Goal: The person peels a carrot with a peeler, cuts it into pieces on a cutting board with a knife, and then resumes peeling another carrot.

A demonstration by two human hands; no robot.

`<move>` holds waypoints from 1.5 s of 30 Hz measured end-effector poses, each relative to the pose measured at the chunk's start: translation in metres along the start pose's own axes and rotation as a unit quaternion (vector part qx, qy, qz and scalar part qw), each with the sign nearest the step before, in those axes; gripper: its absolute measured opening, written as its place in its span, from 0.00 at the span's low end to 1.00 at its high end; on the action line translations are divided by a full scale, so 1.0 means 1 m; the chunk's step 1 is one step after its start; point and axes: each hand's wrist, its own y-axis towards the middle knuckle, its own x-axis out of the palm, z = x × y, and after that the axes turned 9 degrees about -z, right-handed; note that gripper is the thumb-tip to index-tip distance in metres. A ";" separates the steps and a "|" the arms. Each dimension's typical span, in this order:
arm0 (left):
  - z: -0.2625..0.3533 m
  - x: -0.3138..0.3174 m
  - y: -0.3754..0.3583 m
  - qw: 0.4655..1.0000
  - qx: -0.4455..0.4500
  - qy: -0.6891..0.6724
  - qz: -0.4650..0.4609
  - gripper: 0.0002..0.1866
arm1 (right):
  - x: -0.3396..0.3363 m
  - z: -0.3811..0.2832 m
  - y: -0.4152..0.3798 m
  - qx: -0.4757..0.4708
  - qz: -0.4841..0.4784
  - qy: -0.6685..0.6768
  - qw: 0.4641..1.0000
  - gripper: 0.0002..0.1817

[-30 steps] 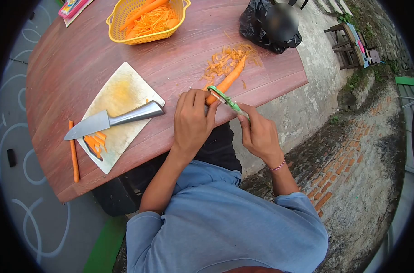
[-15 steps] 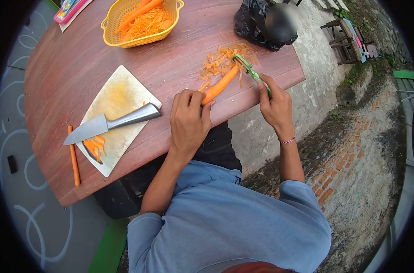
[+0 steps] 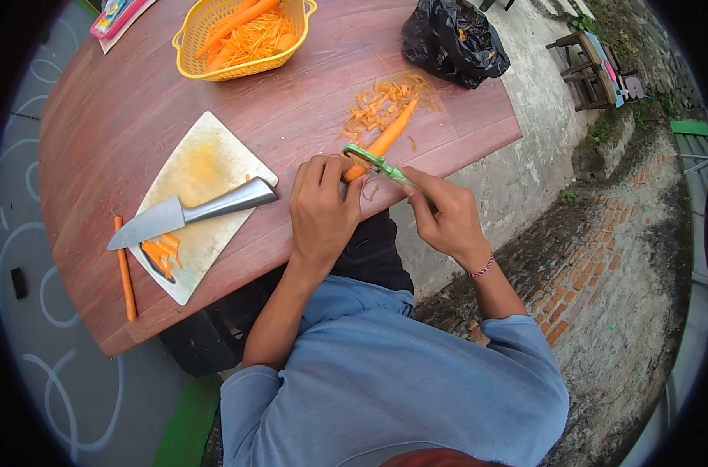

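My left hand point(image 3: 324, 204) is closed on the near, thick end of an orange carrot point(image 3: 390, 135), whose tip points away over the table. In my right hand point(image 3: 446, 215) is a green peeler point(image 3: 378, 163), its head lying across the carrot close to my left fingers. Thin carrot peelings point(image 3: 381, 103) are scattered around the carrot's far end. Left of my left hand, a large knife point(image 3: 189, 212) rests on a white cutting board point(image 3: 184, 173) beside some cut carrot pieces point(image 3: 162, 253). A slim carrot point(image 3: 126, 272) lies along the board's left side.
A yellow basket point(image 3: 245, 71) holding carrots and shredded carrot stands at the back of the wooden table point(image 3: 97, 163). A black plastic bag point(image 3: 451, 47) sits near the right edge. A pink case point(image 3: 119, 17) is at the far left. A wooden stool point(image 3: 588, 70) stands beyond the table.
My right hand has drawn the peeler along the carrot from near its far tip back toward my left hand. My left hand stays in place on the carrot.
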 end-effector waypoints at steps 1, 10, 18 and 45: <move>0.000 0.000 0.000 1.000 -0.001 -0.001 -0.001 0.14 | -0.005 0.007 0.006 0.001 -0.001 0.000 1.000 0.13; 0.002 0.001 0.002 0.998 -0.019 0.051 0.006 0.13 | -0.005 0.009 0.005 0.024 -0.015 -0.047 0.998 0.17; -0.001 0.000 0.004 0.997 -0.027 0.070 -0.008 0.13 | -0.007 0.001 0.010 0.041 -0.013 -0.042 0.998 0.15; -0.004 0.002 0.001 0.997 -0.018 0.068 0.000 0.12 | -0.024 0.045 0.030 0.030 -0.010 -0.085 0.996 0.16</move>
